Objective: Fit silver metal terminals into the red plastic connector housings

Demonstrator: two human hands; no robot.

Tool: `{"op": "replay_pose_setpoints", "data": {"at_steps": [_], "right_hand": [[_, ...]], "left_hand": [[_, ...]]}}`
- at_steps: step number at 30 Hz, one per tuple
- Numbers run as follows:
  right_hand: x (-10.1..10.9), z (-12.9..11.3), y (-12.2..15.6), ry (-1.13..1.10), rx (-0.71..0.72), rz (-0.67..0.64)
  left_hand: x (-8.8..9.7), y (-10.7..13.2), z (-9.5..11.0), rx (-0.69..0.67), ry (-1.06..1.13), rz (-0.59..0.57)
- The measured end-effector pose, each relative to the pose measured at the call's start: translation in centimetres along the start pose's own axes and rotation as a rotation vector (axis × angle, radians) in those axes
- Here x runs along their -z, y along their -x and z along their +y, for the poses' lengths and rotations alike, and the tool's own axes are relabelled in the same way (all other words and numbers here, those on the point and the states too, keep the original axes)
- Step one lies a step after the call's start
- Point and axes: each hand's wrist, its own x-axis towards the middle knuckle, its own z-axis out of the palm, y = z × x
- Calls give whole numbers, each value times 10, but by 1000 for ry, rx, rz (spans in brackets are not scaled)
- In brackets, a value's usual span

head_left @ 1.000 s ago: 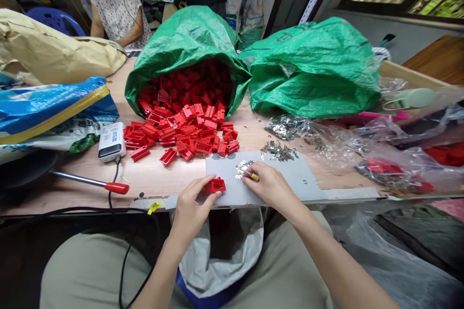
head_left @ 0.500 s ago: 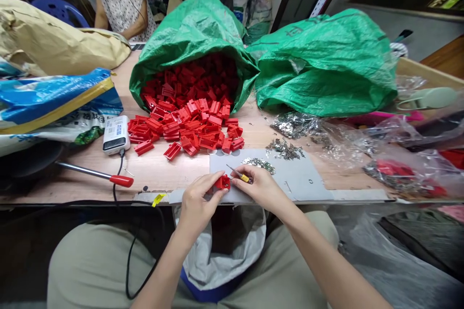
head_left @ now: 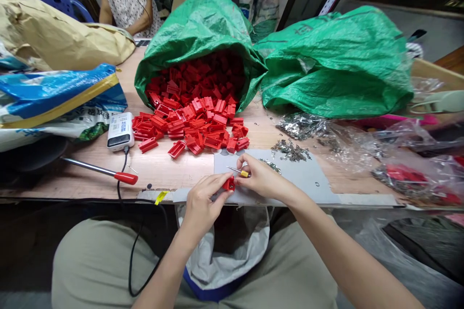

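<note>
Between the thumb and fingers of my left hand [head_left: 206, 196] is a small red plastic housing [head_left: 228, 183], held above the front edge of a grey mat [head_left: 304, 181]. My right hand [head_left: 261, 177] grips a small screwdriver [head_left: 243, 173] with a yellow handle, its thin shaft pointing left. The right fingertips are close against the housing; whether they also pinch a small part is too small to tell. Just behind my right hand lies a pile of small shiny metal pieces [head_left: 271, 166], partly covered by it. A second metal pile [head_left: 292, 150] lies farther back.
A green sack [head_left: 199, 19] spills many red housings [head_left: 192, 128] onto the table. Another green sack [head_left: 333, 63] lies to its right. A white power bank [head_left: 121, 131] and a red-handled lever [head_left: 125, 177] are on the left. An open white bag [head_left: 217, 270] hangs below the edge.
My right hand has shifted slightly toward the back, and the screwdriver has turned to lie flatter, pointing left. The housing stays in my left hand. The whole view has shifted a little.
</note>
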Motion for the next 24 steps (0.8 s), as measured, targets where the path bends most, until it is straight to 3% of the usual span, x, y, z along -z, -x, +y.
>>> {"op": "replay_pose_setpoints", "data": {"at_steps": [6,13,17,24], "right_hand": [[-4,-1,5,47,-1,94],[-15,13,8,-142,21,201],[-12,19,13,-202,52,209],[-4,19,35,0,40,196]], "left_hand": [[-1,-2,2,42,3,-2],[-1,-2,1,47,-13,1],[-1,-1,2,58,-32,8],[-2,-1,4,64,-67,3]]}}
